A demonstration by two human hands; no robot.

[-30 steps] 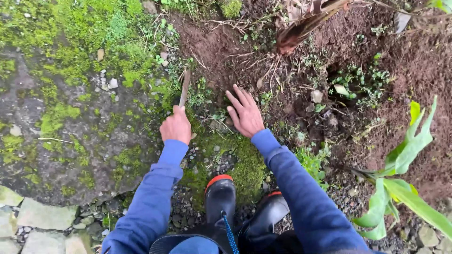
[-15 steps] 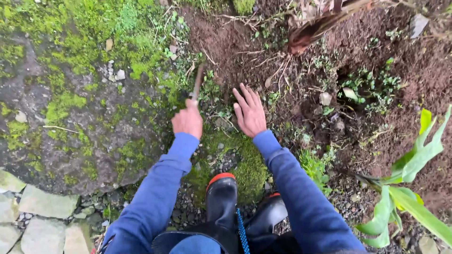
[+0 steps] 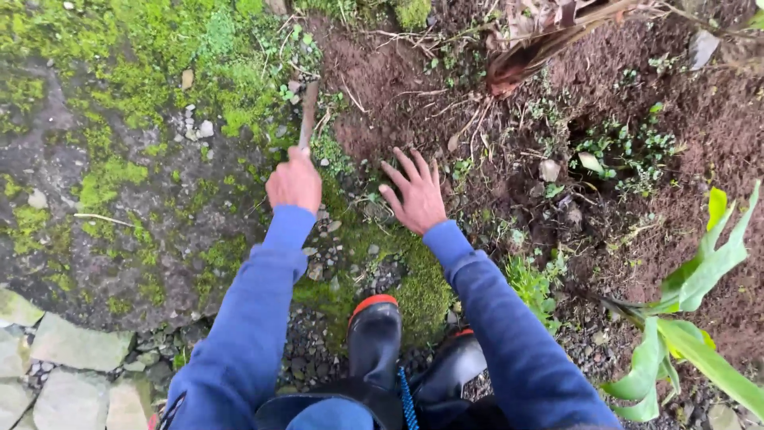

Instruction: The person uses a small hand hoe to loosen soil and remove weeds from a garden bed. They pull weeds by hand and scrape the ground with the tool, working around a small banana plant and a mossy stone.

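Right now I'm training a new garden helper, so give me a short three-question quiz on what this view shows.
1. True or false: the left hand grips a tool whose blade points away from the person.
2. Multiple choice: the right hand is A) closed on a stone, B) open with fingers spread over the ground, C) gripping the green leaves.
3. Fill in: the black boots have a ____ rim at the top.

Key: 1 true; 2 B; 3 red.
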